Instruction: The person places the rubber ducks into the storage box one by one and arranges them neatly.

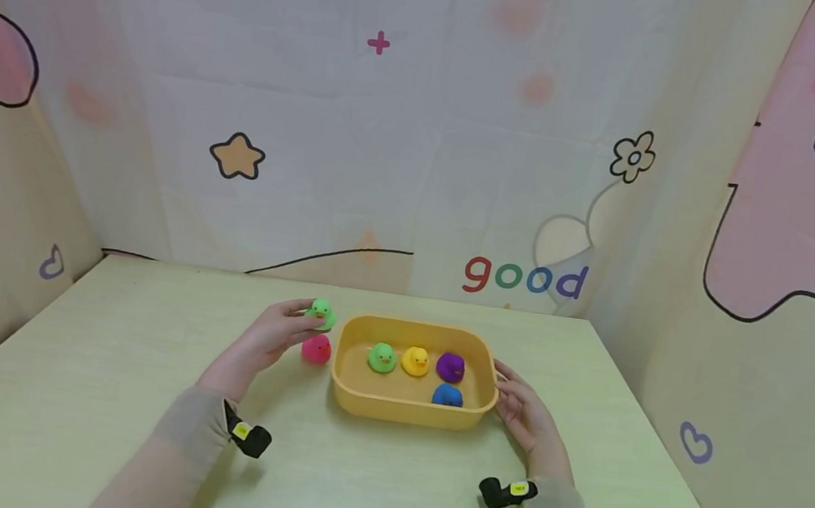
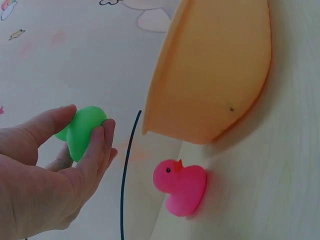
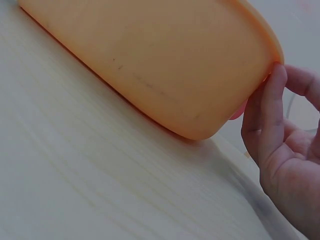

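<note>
My left hand (image 1: 276, 333) holds a green rubber duck (image 2: 86, 129) between thumb and fingers, raised left of the yellow plastic tub (image 1: 397, 410). Below that hand a pink rubber duck (image 1: 317, 349) sits on the table, beside the tub's left end. At the opposite end, my right hand (image 1: 527, 410) grips the tub's rim with thumb and fingertips; the right wrist view has the thumb (image 3: 273, 107) right at the rim. Inside the tub are another green duck (image 1: 382, 358), a yellow duck (image 1: 415, 361), a purple duck (image 1: 451, 367) and a blue duck (image 1: 447, 395), partly hidden by the front wall.
The pale wooden table (image 1: 351, 482) runs back to a printed cloth backdrop (image 1: 320, 93), with more cloth along both sides. A black wrist camera (image 1: 250, 439) is strapped to the left sleeve, another black camera (image 1: 507, 494) to the right.
</note>
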Action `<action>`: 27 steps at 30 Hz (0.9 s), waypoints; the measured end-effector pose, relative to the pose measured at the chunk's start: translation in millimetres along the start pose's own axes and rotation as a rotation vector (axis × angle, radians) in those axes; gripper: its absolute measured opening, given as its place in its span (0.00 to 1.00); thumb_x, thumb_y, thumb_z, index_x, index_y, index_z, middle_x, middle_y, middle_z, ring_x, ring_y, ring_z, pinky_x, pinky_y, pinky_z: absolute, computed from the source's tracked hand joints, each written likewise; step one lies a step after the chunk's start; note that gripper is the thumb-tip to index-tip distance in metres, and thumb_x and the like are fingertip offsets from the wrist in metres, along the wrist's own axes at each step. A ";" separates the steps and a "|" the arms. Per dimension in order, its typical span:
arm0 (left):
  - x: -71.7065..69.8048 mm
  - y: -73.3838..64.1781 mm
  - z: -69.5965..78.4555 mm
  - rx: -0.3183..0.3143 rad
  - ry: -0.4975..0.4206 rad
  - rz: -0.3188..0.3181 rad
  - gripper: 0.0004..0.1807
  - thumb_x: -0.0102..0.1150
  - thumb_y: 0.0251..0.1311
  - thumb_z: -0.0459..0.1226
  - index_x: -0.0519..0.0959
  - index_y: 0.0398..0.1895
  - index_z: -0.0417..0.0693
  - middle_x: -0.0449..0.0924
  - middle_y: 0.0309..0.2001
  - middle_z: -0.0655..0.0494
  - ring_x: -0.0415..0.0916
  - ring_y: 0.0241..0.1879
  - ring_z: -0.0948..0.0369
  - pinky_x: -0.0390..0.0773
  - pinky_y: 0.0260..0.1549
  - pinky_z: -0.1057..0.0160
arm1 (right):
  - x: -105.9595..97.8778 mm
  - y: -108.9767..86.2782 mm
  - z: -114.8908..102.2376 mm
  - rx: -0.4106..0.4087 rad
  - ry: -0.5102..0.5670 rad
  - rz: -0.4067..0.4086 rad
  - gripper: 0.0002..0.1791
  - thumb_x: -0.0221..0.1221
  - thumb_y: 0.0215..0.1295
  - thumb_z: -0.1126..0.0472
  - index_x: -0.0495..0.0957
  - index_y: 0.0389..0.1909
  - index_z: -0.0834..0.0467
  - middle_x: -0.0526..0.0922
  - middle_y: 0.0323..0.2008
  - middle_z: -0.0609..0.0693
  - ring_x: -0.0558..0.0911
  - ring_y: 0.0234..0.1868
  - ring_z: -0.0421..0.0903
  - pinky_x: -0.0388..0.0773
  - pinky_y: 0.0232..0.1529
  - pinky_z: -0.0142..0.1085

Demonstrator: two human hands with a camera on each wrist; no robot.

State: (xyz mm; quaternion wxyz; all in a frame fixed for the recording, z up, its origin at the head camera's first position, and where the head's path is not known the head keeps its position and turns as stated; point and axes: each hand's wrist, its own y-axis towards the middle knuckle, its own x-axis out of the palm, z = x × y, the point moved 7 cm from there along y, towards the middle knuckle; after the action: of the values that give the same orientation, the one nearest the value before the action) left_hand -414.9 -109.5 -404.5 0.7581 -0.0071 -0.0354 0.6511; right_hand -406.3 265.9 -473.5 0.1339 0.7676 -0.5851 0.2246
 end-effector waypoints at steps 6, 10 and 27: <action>20.2 6.4 5.8 0.017 -0.033 -0.021 0.32 0.54 0.67 0.28 0.56 0.71 0.28 0.67 0.62 0.36 0.80 0.41 0.66 0.70 0.63 0.55 | 3.2 -1.7 -1.0 -0.006 0.027 -0.039 0.20 0.37 0.74 0.74 0.73 0.51 0.52 0.82 0.45 0.48 0.83 0.38 0.37 0.81 0.40 0.24; 32.6 9.3 7.5 0.007 -0.048 -0.017 0.32 0.54 0.66 0.27 0.57 0.71 0.29 0.66 0.64 0.34 0.80 0.44 0.64 0.68 0.64 0.53 | 3.1 -3.2 -1.4 -0.007 0.025 -0.037 0.20 0.38 0.74 0.74 0.74 0.50 0.52 0.83 0.45 0.48 0.84 0.39 0.37 0.81 0.41 0.25; 105.5 13.9 2.6 -0.024 -0.078 -0.081 0.30 0.56 0.64 0.25 0.63 0.69 0.31 0.72 0.60 0.35 0.80 0.48 0.55 0.73 0.61 0.54 | 5.8 -3.4 -3.6 -0.031 0.025 -0.100 0.22 0.35 0.74 0.74 0.74 0.51 0.52 0.83 0.45 0.48 0.83 0.40 0.37 0.81 0.42 0.24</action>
State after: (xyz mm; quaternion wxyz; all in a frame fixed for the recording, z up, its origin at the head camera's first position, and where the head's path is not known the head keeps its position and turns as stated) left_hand -413.0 -3.3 -398.0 0.7817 0.0106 -0.0730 0.6192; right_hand -402.4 263.6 -467.3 0.1641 0.7908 -0.5477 0.2183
